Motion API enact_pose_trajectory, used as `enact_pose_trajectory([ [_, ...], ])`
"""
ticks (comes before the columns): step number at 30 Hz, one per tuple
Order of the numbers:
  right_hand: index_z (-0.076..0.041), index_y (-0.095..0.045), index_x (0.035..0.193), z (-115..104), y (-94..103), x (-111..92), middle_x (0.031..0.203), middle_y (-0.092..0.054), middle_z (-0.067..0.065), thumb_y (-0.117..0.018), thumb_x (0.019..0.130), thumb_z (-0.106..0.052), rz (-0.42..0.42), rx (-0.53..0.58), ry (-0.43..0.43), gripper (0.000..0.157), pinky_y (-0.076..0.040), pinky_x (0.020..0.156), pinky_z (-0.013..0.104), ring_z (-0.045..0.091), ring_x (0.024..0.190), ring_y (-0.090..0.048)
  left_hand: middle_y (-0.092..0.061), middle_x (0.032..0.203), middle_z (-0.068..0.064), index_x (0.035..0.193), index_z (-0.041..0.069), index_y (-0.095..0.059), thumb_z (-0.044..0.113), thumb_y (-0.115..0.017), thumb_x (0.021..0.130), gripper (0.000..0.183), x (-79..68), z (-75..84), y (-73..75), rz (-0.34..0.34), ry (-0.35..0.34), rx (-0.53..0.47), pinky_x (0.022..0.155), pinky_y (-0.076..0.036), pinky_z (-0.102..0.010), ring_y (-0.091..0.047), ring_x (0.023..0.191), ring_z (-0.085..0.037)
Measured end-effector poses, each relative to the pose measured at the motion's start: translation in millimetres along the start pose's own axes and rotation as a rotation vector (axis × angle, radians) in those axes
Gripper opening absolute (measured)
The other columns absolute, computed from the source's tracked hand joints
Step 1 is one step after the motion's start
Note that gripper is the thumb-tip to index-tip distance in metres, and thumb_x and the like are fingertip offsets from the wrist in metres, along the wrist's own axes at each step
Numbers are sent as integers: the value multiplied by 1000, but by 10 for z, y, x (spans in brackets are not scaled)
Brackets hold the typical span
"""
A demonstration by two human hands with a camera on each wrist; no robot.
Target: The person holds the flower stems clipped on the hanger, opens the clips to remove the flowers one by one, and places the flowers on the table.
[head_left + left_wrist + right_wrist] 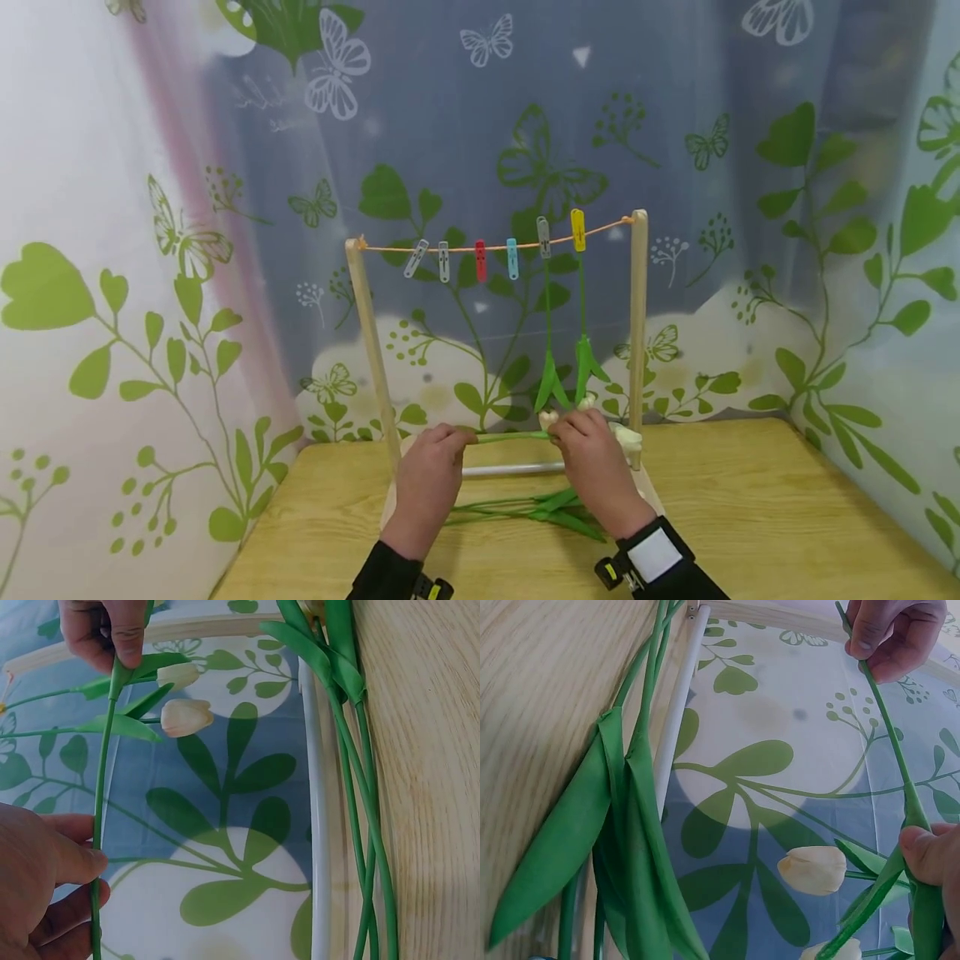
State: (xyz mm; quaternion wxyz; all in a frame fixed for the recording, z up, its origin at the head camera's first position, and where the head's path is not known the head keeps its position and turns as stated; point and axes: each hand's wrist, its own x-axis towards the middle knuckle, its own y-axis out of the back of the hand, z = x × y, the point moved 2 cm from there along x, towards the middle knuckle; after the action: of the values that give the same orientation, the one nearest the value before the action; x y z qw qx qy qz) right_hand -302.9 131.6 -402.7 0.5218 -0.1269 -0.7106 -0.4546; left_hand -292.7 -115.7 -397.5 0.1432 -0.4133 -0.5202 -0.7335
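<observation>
The left hand [429, 477] and right hand [597, 462] pinch a tulip [510, 437] lengthwise left to right below the cord [461, 249], leafy end right.

Tulips [187, 718] in cream and green; a backdrop [442, 92] printed with green leaves, green and white butterflies.
I see the backdrop's white, pink and blue-grey ground, an orange cord [497, 248], grey, red, light-blue and yellow pegs [481, 262], a yellowish wood-grain counter [765, 492].
</observation>
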Motion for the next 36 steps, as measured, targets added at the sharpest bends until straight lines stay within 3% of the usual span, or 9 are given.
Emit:
enact_pose_trajectory([
  [12,-11,-76,93,-15,-31,-40,95,-67,2,-91,76,4,-15,7,9,27,-62,74,35,23,89,-62,-72,96,4,100,25,-80,3,-79,91,23,-66,-17,-36,-18,1,15,67,-64,-29,-70,87,-18],
  [19,-11,-76,93,-23,-45,-101,95,-65,1,-90,77,3,-51,4,10,26,-63,71,29,20,89,-60,-72,94,4,98,24,-82,4,-80,91,21,-97,-32,-63,-21,3,27,66,-66,-30,-72,85,-17],
  [29,-10,-75,92,-45,-99,-148,95,-66,3,-89,76,6,-65,28,7,26,-62,70,30,20,89,-60,-72,92,3,98,22,-81,5,-80,91,18,-96,-40,-42,-71,3,26,70,-67,-33,-73,87,-20],
  [36,-10,-76,91,-61,-148,-183,94,-67,2,-90,77,5,-80,38,-13,25,-62,71,30,21,89,-61,-72,91,3,97,23,-81,5,-79,92,19,-123,-68,-66,-139,25,34,63,-65,-32,-73,83,-20],
])
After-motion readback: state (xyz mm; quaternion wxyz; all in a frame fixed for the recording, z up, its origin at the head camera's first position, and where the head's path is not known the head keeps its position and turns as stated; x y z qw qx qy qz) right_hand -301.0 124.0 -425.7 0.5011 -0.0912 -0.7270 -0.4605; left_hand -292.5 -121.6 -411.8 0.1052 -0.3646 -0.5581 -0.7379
